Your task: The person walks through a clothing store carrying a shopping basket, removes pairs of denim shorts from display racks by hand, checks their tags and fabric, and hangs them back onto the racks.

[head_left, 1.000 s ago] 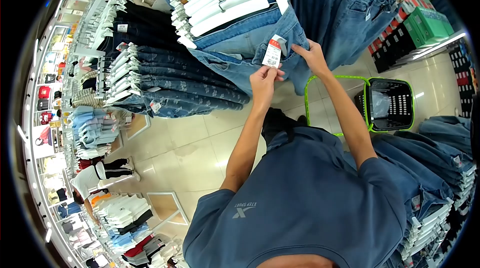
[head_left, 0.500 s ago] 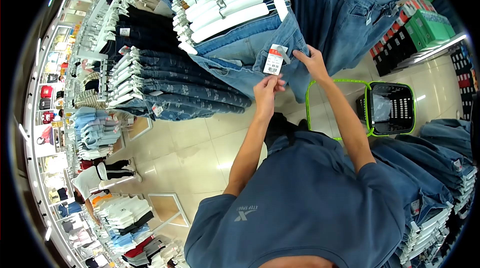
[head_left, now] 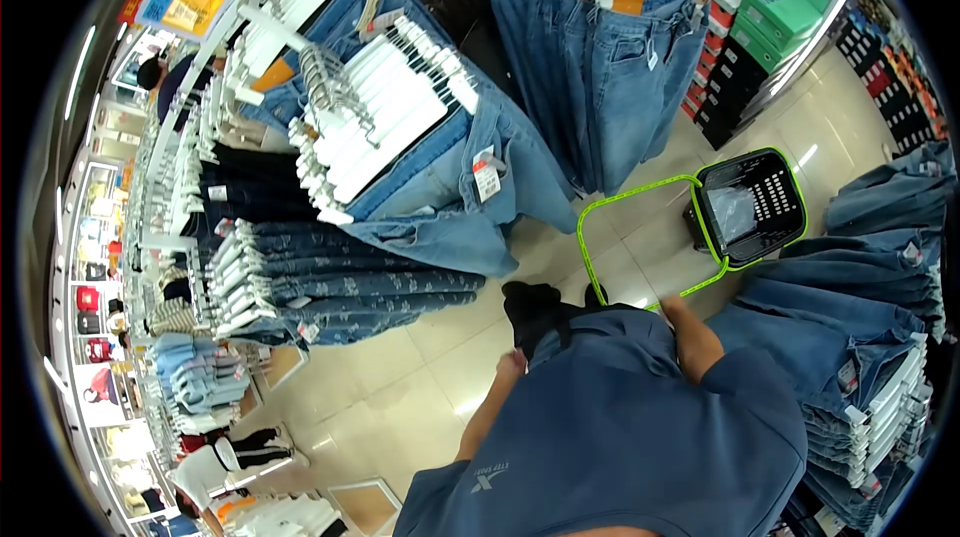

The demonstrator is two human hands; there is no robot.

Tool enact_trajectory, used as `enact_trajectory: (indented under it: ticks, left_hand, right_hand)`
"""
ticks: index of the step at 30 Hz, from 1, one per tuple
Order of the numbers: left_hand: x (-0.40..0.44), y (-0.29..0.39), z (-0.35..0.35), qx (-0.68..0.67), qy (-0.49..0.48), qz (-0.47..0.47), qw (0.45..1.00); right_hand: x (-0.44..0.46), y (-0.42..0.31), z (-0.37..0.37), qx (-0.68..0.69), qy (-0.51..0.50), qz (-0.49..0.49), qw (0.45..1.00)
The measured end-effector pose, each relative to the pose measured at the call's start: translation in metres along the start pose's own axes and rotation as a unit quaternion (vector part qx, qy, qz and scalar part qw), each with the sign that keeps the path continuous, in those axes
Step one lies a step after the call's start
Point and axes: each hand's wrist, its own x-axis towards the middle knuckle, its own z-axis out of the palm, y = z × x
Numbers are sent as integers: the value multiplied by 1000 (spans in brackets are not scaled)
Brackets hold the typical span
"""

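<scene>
My left hand (head_left: 512, 365) hangs low beside my dark trousers, its fingers curled together with nothing showing in them. At my right side, my right hand (head_left: 677, 310) is closed at the near bar of the bright green handle (head_left: 588, 255) of a black shopping basket (head_left: 795, 207); its fingers are partly hidden. A clear plastic item (head_left: 733, 212) lies in the basket. Ahead, light blue jeans (head_left: 510, 152) hang on white hangers, with a red-and-white price tag (head_left: 486, 177) lying on them. Neither hand touches the jeans.
Patterned dark jeans (head_left: 350, 272) hang to the left, and more jeans (head_left: 625, 57) ahead. Green shoe boxes (head_left: 785, 17) are stacked at upper right. Hanging jeans (head_left: 800, 327) stand close on my right. A person in a white top (head_left: 205, 472) is at lower left. Tiled floor (head_left: 400, 377) lies between racks.
Both hands have let go of the jeans and price tag and drawn back toward my body. The right hand has come down to the basket handle. My view has shifted.
</scene>
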Motion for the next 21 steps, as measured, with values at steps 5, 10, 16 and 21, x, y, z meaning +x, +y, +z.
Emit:
enact_trajectory:
  ticks: [5,10,16,21]
  left_hand:
    - [-18,-13,-20,399,29,87,912]
    - [-16,-12,-4,552,19,125,824]
    - [-14,-2,10,595,29,120,794]
    - [-26,16,19,554,83,67,826]
  right_hand:
    - [-91,-36,-13,622,-63,547,556]
    - [-96,-46,-27,478,-84,380,788]
    - [-8,-75,-137,693,-38,336,636]
    - [49,-96,-154,659,-52,302,687]
